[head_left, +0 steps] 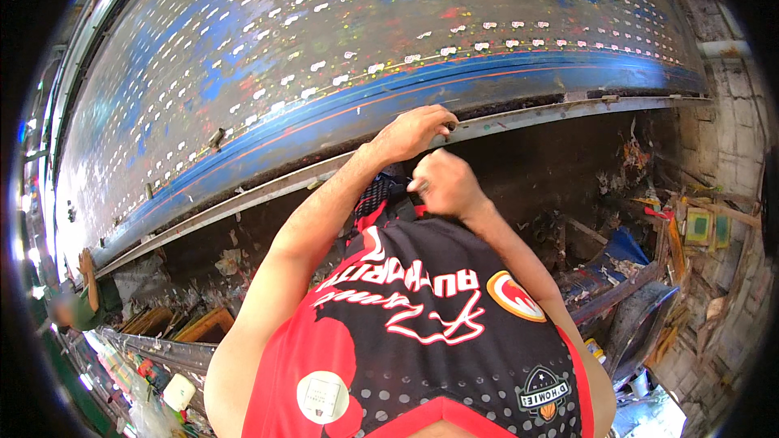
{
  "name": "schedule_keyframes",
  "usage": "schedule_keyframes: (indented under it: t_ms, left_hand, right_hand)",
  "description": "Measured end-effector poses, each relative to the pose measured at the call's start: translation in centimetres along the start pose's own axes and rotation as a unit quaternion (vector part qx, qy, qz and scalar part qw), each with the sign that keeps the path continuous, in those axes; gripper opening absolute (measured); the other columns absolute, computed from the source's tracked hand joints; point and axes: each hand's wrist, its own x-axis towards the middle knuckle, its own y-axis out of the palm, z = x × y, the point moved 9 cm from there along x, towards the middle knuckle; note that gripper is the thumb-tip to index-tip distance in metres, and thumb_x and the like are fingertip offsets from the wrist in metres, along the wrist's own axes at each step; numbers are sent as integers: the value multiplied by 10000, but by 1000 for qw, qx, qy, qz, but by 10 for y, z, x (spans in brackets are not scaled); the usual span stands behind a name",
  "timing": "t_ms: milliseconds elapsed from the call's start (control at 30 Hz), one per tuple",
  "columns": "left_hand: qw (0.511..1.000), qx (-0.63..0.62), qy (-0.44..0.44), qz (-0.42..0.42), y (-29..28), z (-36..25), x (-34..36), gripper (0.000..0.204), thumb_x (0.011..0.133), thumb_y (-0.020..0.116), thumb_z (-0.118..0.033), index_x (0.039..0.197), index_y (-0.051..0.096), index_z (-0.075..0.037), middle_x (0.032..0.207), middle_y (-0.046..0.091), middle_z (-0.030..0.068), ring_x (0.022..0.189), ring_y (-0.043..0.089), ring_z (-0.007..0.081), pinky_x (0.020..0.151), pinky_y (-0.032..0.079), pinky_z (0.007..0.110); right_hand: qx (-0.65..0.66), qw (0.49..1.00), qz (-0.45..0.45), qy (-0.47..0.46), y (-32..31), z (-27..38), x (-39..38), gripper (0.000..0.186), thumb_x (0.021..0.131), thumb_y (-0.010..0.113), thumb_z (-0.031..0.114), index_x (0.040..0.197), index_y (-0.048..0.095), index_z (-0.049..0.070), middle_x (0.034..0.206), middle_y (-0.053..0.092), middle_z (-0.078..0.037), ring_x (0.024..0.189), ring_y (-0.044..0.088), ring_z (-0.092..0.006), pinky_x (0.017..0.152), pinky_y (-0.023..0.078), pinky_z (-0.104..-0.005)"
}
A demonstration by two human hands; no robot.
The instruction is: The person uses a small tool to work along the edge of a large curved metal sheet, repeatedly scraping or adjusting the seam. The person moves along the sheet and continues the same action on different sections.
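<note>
A long worktable (pixel 341 28) stretches across the view, its grey and blue top covered in rows of small white marks. My left hand (pixel 412 133) rests at its near edge, over the metal rail (pixel 519 118). The fingers of that hand are curled together around something small and dark, too hidden to name. Just below and to the right, in front of my shirt, my right hand (pixel 451 185) is closed in a fist. What it holds, if anything, is hidden. The two hands are apart.
A small metal piece (pixel 217 139) stands on the table's near left. Scrap and boards (pixel 621 264) lie beneath the table at right, beside a block wall (pixel 734 113). At far left another person (pixel 77 308) has a hand (pixel 87 268) by the table's end.
</note>
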Motion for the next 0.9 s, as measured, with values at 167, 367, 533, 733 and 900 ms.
schedule_keyframes:
  t_ms: [167, 367, 533, 733, 900]
  left_hand:
    - [999, -29, -10, 6, 1, 3, -1, 256, 989, 682, -54, 1244, 692, -43, 1231, 708, 152, 1175, 676, 376, 982, 555, 461]
    - [1000, 1, -6, 22, 6, -5, 5, 255, 998, 693, -76, 1250, 685, -41, 1224, 676, 160, 1185, 642, 369, 1011, 530, 465]
    - [1000, 3, 19, 25, 8, 0, 6, 270, 994, 709, -94, 1261, 687, -55, 1228, 659, 151, 1193, 626, 372, 1018, 523, 464]
    - [999, -6, 29, 24, 6, -2, 3, 268, 993, 717, -103, 1256, 685, -62, 1215, 659, 148, 1171, 639, 373, 993, 536, 465]
    - [999, -15, 46, 18, 3, -6, 3, 255, 993, 708, -79, 1246, 686, -48, 1218, 660, 155, 1150, 651, 383, 971, 549, 462]
  right_hand:
    - [181, 966, -132, 127, -48, -53, -24, 299, 1086, 644, 265, 890, 527, 72, 790, 555, -81, 731, 580, -262, 684, 482, -390]
    - [444, 751, -391, 292, -43, -138, -88, 394, 1157, 483, 463, 957, 496, 124, 845, 506, -42, 699, 407, -109, 692, 438, -296]
    - [482, 708, -405, 322, -30, -155, -91, 395, 1167, 454, 464, 960, 494, 131, 836, 499, -29, 680, 385, -103, 690, 418, -302]
    - [529, 681, -388, 324, -20, -161, -93, 396, 1167, 454, 461, 951, 478, 131, 848, 500, -30, 689, 403, -113, 705, 421, -301]
    - [284, 900, -242, 226, -25, -101, -48, 333, 1159, 508, 335, 924, 489, 100, 826, 549, -49, 742, 526, -168, 718, 480, -364]
